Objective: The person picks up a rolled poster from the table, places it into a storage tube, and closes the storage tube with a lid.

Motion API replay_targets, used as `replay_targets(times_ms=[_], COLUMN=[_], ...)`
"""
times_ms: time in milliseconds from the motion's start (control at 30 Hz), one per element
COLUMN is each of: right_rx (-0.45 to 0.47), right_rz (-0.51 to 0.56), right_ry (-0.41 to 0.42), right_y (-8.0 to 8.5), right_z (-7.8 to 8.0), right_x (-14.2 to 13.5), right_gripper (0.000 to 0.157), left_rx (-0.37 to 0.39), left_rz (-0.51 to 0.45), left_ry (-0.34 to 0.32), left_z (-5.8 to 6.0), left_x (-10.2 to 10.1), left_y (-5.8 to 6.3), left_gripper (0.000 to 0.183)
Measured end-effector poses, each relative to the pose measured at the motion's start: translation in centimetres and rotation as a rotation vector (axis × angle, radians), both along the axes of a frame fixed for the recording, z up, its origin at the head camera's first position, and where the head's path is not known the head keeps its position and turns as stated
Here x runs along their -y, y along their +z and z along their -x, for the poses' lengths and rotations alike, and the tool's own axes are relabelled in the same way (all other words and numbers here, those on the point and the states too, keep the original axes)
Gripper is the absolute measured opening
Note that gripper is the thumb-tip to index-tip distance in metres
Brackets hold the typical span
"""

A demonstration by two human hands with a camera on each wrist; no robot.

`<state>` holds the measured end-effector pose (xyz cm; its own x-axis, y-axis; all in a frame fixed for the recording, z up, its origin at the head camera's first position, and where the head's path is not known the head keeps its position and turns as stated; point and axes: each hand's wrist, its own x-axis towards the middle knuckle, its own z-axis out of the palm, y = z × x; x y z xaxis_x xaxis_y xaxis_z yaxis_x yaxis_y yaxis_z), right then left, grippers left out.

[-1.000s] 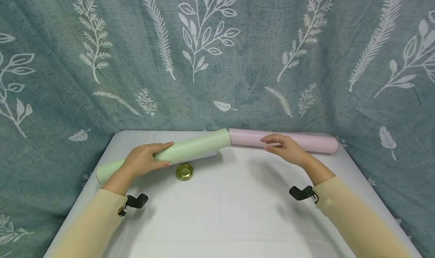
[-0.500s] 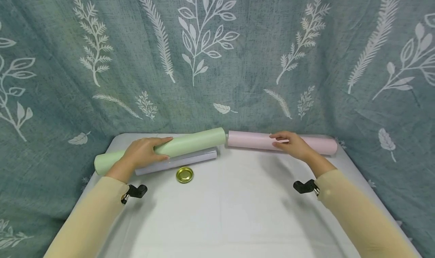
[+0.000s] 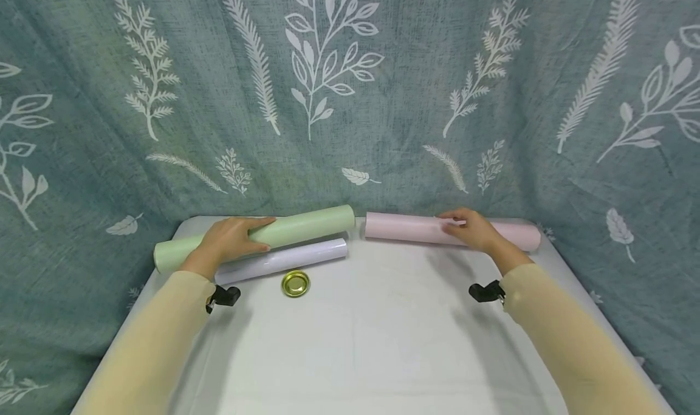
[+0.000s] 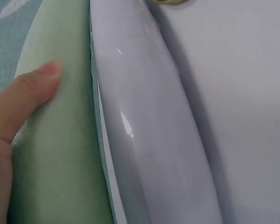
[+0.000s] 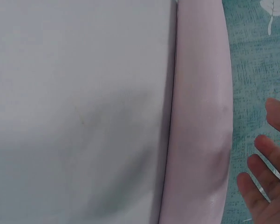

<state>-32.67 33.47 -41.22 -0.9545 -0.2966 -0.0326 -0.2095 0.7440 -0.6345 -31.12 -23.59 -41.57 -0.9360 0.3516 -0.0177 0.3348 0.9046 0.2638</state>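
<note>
A pale green roll [image 3: 306, 225] lies slanted along the back left of the table, and my left hand [image 3: 232, 240] grips it from above. In the left wrist view my thumb [image 4: 46, 74] presses along the side of the green roll [image 4: 65, 135]. A glossy lavender roll [image 3: 290, 260] lies just in front of it. At the back right my right hand [image 3: 471, 229] hovers at the pink roll [image 3: 404, 228] with its fingers loosely bent. The right wrist view shows those fingers [image 5: 265, 172] spread and apart from the pink roll [image 5: 200, 116].
A small gold round dish [image 3: 295, 284] sits in front of the lavender roll. White cloth covers the table [image 3: 355, 342]. A blue-green curtain [image 3: 383, 99] with white leaf prints hangs behind and at both sides.
My left hand has moved the green roll back and slightly left, off the lavender roll, which now shows more fully. The right hand has shifted right along the pink roll.
</note>
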Motion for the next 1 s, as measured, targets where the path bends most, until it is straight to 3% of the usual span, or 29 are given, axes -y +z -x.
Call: replay_targets(times_ms=[300,533,733,1000], right_rx=[-0.045,-0.091,-0.132,-0.118], right_rz=[-0.011,-0.044,-0.070,-0.105], right_ry=[-0.065,-0.069,-0.049,-0.064], right_y=[-1.1,-1.9,-2.2,-2.8], right_z=[0.7,1.3,1.6,2.0], right_x=[-0.6,-0.5,0.1,-0.3], right_gripper=[0.047,0.048,0.050,0.057], left_rx=[0.092,0.150,0.226,0.225], left_rz=[-0.024,-0.083,-0.108,-0.125], left_ry=[0.055,0.066,0.063,0.071], left_z=[1.1,1.8,2.3,3.0], left_x=[0.2,0.4,1.1,1.0], left_y=[-0.6,-1.2,-2.3,-3.2], left_gripper=[0.077,0.077,0.080,0.081])
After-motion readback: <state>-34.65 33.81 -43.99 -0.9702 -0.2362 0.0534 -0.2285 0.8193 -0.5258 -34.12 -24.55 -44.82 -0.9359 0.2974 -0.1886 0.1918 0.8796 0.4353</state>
